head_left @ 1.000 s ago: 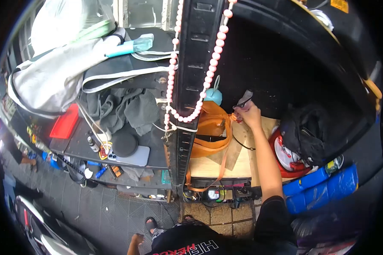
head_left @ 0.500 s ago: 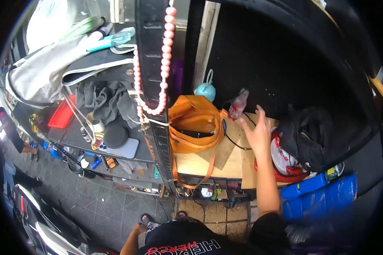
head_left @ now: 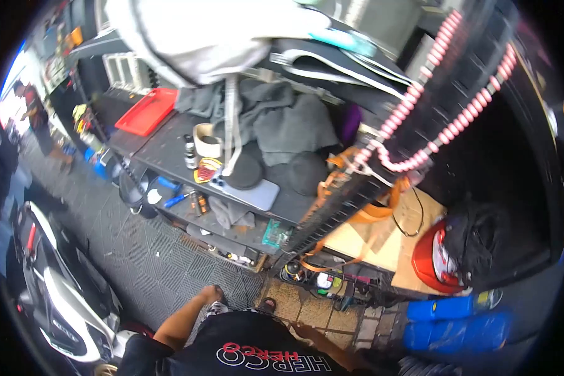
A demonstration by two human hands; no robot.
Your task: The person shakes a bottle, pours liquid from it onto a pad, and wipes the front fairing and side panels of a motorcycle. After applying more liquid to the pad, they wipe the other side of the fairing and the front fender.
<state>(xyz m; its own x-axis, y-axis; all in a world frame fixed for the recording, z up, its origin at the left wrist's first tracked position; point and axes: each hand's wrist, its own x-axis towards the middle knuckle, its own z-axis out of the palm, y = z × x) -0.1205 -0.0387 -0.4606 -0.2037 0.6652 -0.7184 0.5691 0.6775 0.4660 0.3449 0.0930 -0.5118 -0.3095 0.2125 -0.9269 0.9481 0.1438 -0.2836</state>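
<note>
My left hand [head_left: 212, 294] hangs low beside my left leg, above the dark floor mat, seen from above with its fingers foreshortened. My right hand [head_left: 302, 332] is down in front of my right side, over the tan paving; it is small and blurred, and its fingers do not show clearly. Neither hand touches anything on the shelves. Ahead is a black shelf with a phone [head_left: 257, 193], a round black case [head_left: 243, 173], a dark grey cloth [head_left: 294, 125] and a red tray [head_left: 147, 111]. An orange bag [head_left: 388, 202] is partly hidden behind the black post.
Pink beads [head_left: 448, 133] hang on the slanted black post [head_left: 344, 197]. At the right sit a red helmet [head_left: 433, 258] with a black bag [head_left: 476, 241] and a blue case [head_left: 442, 308]. A motorcycle [head_left: 62, 294] stands at the left; a person [head_left: 34, 109] is farther back.
My view has swung left, towards the black shelf. My right hand, stretched open over the wooden bench near a small clear bottle, has drawn back down to my body. The left hand stays low.
</note>
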